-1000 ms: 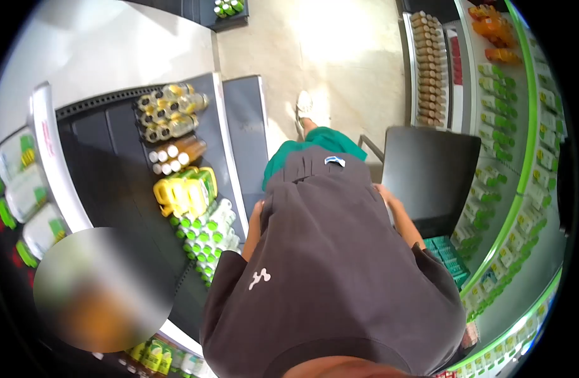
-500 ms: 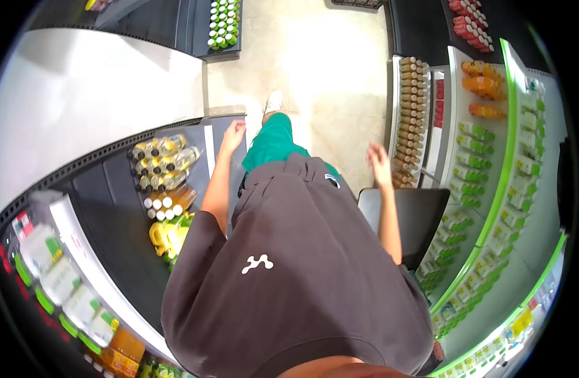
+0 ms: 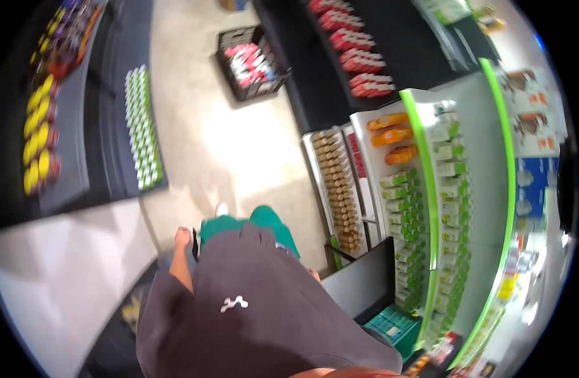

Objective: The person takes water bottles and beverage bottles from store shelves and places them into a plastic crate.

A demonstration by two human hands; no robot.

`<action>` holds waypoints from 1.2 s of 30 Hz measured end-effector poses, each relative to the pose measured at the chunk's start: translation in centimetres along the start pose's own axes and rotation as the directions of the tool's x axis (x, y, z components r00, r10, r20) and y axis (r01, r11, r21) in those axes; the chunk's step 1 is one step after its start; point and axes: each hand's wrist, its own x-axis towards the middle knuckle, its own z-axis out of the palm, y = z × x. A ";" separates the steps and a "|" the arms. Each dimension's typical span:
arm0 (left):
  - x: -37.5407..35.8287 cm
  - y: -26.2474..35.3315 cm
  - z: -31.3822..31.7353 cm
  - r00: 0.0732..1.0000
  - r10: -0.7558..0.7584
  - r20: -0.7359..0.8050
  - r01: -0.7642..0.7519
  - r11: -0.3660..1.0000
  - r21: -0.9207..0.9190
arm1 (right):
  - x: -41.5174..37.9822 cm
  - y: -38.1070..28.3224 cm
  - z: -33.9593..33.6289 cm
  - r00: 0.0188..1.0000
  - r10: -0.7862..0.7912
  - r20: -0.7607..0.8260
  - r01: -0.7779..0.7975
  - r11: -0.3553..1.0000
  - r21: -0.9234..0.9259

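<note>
I look down my dark brown shirt (image 3: 251, 321) and green trousers (image 3: 251, 225) at a shop aisle. My left hand (image 3: 183, 238) hangs beside my hip with nothing in it, fingers loosely apart, just above the corner of the low dark shelf (image 3: 122, 327) on my left. Only a sliver of my right hand (image 3: 313, 274) shows past the shirt's edge, close to a black flat panel (image 3: 362, 283); its fingers are hidden.
Ahead on the pale floor (image 3: 239, 151) stands a black crate (image 3: 251, 53) of red and white bottles. Rows of green-capped bottles (image 3: 141, 126) and yellow bottles (image 3: 36, 138) lie left. Brown bottles (image 3: 336, 183) and green-labelled packs (image 3: 421, 208) fill the right shelves.
The view has swung forward and right along the aisle. Both arms have dropped from raised positions to my sides; the right hand is now mostly hidden behind the shirt.
</note>
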 end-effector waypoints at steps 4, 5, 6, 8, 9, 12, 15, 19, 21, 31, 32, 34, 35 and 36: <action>8.3 19.9 -3.5 0.948 0.281 0.148 -0.300 0.945 0.132 | 6.4 -6.6 3.4 0.983 -0.184 -0.029 0.184 0.983 0.012; 9.5 24.6 -3.9 0.909 0.396 0.128 -0.410 0.904 0.120 | 9.4 -7.3 3.6 0.957 -0.290 0.025 0.292 0.954 -0.074; 11.3 28.6 -3.8 0.857 0.504 0.107 -0.514 0.851 0.109 | 10.0 -10.6 3.2 0.947 -0.321 -0.007 0.321 0.946 -0.043; 12.5 36.6 -3.6 0.790 0.609 0.071 -0.604 0.793 -0.080 | 9.7 -16.1 1.6 0.971 -0.151 0.187 0.145 0.988 0.049; 12.2 39.8 -3.2 0.752 0.658 0.027 -0.628 0.729 -0.273 | 11.3 -17.7 0.7 0.968 -0.178 0.177 0.168 0.984 0.065; 11.1 46.3 -1.1 0.630 0.775 -0.049 -0.763 0.607 -0.223 | 16.1 -19.3 -1.9 0.983 -0.119 0.137 0.145 0.969 -0.198; 12.7 47.1 3.0 0.666 0.741 0.082 -0.716 0.666 -0.211 | 21.7 -22.8 -4.5 0.973 -0.227 0.035 0.228 0.939 -0.257; 12.2 50.0 5.0 0.607 0.749 0.266 -0.724 0.659 -0.204 | 24.7 -35.4 -7.7 0.854 -0.519 -0.045 0.490 0.829 -0.270; 12.8 55.9 5.1 0.557 0.788 0.261 -0.758 0.611 -0.227 | 23.3 -44.8 -9.9 0.731 -0.678 -0.081 0.649 0.727 -0.226; -8.4 110.1 6.3 -0.436 0.898 -0.059 -0.779 -0.409 -0.475 | 6.6 -81.4 -26.3 0.105 -0.898 -0.427 0.958 0.207 -0.200; -10.7 115.0 6.3 -0.573 0.812 -0.107 -0.710 -0.558 -0.429 | 5.2 -83.4 -28.1 0.121 -0.868 -0.481 0.944 0.250 -0.215; -14.9 123.0 6.9 -0.712 0.671 -0.207 -0.578 -0.727 -0.371 | 5.0 -87.3 -31.3 -0.285 -0.770 -0.571 0.850 0.073 -0.522; -16.3 125.6 7.6 -0.719 0.668 -0.191 -0.574 -0.726 -0.379 | 4.7 -88.9 -32.4 -0.259 -0.710 -0.655 0.858 0.143 -0.494; -17.9 128.7 8.1 -0.730 0.655 -0.197 -0.559 -0.737 -0.380 | 4.3 -90.9 -34.2 -0.255 -0.644 -0.721 0.856 0.196 -0.478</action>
